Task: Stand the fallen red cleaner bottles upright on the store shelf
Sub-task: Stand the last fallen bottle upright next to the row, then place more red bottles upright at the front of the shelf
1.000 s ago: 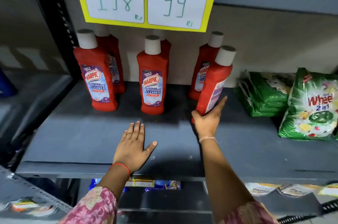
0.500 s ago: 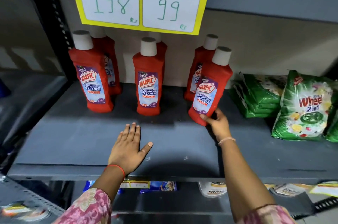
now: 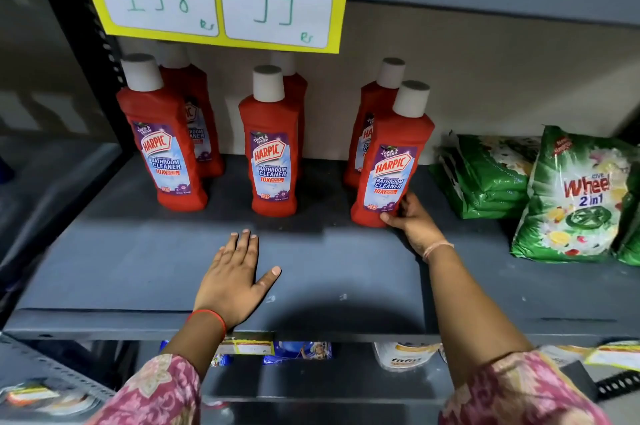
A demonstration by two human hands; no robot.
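A right hand (image 3: pixel 414 222) steadies the last red cleaner bottle (image 3: pixel 393 161) on a grey store shelf (image 3: pixel 145 272).

The fingers grasp the bottle low, at its base and the label's lower corner; it stands slightly tilted, just ahead of a second bottle, right of centre and toward the back wall. The left hand (image 3: pixel 232 280) lies flat and released, palm down, near the shelf's front edge, holding nothing. Five more red bottles stand upright along the back. Judging by its look, the bottle is rigid plastic, full and fairly heavy, with smooth sides that may slip; a grip round the flat-sided body just under the shoulder, not the white cap (image 3: pixel 411 98), looks surest. Green detergent packs (image 3: pixel 575 196) fill the shelf's right end.
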